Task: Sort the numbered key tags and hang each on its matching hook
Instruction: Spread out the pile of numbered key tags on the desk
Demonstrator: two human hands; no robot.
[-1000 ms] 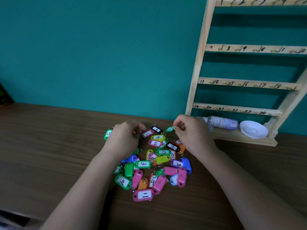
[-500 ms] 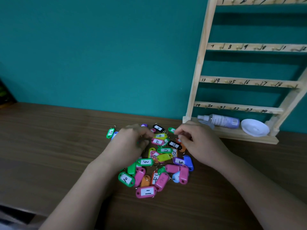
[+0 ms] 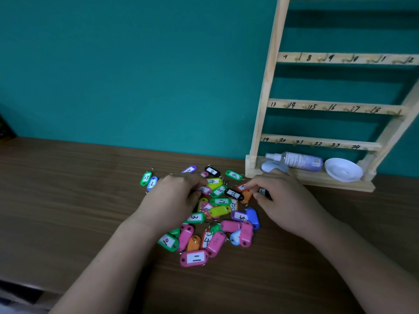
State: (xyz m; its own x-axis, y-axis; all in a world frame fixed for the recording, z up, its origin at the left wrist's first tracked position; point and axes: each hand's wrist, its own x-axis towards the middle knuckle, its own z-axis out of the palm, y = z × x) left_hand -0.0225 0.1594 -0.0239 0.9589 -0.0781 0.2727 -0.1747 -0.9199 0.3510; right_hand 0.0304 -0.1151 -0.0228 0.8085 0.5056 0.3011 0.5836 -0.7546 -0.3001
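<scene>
Entry, own body: left hand [image 3: 174,200] and right hand [image 3: 288,207] both bare; left forearm [image 3: 108,264] and right forearm [image 3: 353,259] bare along their whole visible length, wrist to lower frame edge; faint crease at each wrist; nails too blurred to record; pale blurred patch [image 3: 13,307] at the lower left corner; cannot tell whether it is my clothing.

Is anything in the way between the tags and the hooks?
Nothing visible. The spray bottle and white dish lie on the rack's base, under the bottom hook row, not in front of it.
</scene>
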